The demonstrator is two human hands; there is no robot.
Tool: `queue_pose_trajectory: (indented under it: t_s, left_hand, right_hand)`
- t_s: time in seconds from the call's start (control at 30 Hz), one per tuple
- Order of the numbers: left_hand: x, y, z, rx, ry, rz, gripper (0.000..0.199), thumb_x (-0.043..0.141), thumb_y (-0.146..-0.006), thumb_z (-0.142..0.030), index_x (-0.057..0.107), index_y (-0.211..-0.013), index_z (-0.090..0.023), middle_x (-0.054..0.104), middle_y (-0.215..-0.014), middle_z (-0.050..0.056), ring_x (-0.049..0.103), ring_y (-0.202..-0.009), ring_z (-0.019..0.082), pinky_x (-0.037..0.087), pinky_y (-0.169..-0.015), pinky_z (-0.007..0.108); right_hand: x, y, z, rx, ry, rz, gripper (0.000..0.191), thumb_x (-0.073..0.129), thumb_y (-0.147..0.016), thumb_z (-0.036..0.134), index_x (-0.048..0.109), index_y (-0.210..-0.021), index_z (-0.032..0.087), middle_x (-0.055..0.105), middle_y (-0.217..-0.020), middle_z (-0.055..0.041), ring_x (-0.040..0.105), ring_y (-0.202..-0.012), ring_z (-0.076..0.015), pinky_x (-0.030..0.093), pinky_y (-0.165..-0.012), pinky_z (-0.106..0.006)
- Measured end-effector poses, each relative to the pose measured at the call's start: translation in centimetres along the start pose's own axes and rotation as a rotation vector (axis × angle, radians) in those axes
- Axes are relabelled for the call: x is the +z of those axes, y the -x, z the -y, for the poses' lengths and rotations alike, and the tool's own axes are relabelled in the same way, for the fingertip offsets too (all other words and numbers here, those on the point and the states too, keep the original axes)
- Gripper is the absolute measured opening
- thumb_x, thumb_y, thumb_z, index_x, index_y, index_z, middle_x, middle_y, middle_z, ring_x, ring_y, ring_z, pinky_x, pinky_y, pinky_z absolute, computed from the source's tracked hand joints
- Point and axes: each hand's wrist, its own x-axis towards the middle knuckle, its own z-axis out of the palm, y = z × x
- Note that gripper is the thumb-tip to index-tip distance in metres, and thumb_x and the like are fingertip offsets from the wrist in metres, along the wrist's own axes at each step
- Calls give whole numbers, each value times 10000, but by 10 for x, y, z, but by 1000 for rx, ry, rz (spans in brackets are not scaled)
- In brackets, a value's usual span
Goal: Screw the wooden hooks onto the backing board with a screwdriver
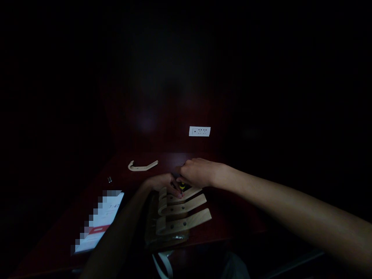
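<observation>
My right hand point(199, 171) is closed round a screwdriver point(182, 186), its yellow and black part showing below the fist. The tool points down at the farthest of three curved pale wooden hooks point(192, 191). My left hand point(165, 184) is closed beside the screwdriver's tip, fingertips together at that hook; what they pinch is too small to make out. Nearer to me lie the middle wooden hook point(196, 202) and the nearest wooden hook point(200, 220), each with two dark screw heads. All three sit side by side over a dark board-like base point(151, 228).
A loose wooden hook point(142, 168) lies at the back of the dark red table point(232, 221). Two small metal pieces point(109, 179) and a lit phone-like screen point(101, 228) are at the left. A white socket plate point(199, 131) is on the back panel. The surroundings are very dark.
</observation>
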Motion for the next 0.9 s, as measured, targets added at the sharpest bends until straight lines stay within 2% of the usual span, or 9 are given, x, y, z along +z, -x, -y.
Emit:
queue_pose_trajectory:
  t_s: [0.13, 0.3, 0.4, 0.57, 0.8, 0.9]
  left_hand:
    - [-1, -4, 10, -39, 43, 9, 389, 755, -627, -438, 719, -922, -187, 701, -930, 41, 613, -849, 201, 437, -714, 251]
    - [-1, -5, 18, -73, 109, 21, 439, 770, -604, -424, 706, -963, -181, 697, -965, 51, 616, -881, 212, 439, -745, 262]
    - [0, -5, 16, -61, 79, -8, 409, 760, -615, -427, 708, -936, -179, 696, -933, 33, 613, -857, 205, 430, -728, 253]
    - [0, -5, 12, -21, 51, 0, 363, 755, -633, -419, 710, -908, -187, 692, -932, 26, 614, -888, 201, 434, -759, 244]
    - [0, -4, 7, -1, 72, -9, 376, 769, -625, -397, 702, -922, -176, 692, -909, 39, 618, -853, 191, 452, -720, 233]
    - [1, -4, 5, 24, 41, -7, 331, 755, -645, -387, 709, -886, -164, 692, -890, 43, 619, -865, 199, 457, -747, 246]
  right_hand:
    - [-1, -1, 1, -1, -19, 30, 304, 458, -900, 326, 639, -1064, 145, 690, -885, -136, 655, -731, -218, 454, -586, -294]
    - [-4, -1, 2, 35, -39, 65, 332, 465, -896, 343, 633, -1071, 117, 682, -901, -157, 650, -732, -217, 447, -585, -294]
    - [-9, 2, 2, 22, -66, 60, 351, 465, -890, 382, 616, -1083, 130, 677, -911, -142, 644, -748, -211, 437, -585, -283]
    - [-11, 4, -1, -53, -86, 14, 273, 486, -883, 324, 599, -1074, 165, 673, -909, -103, 639, -756, -195, 422, -580, -262]
    - [0, -2, 0, 8, -6, -6, 409, 384, -919, 413, 632, -1030, 107, 677, -881, -166, 648, -756, -241, 441, -606, -315]
    - [2, -2, 2, 17, -54, 13, 426, 355, -923, 440, 572, -1111, 126, 673, -918, -158, 642, -752, -237, 446, -600, -322]
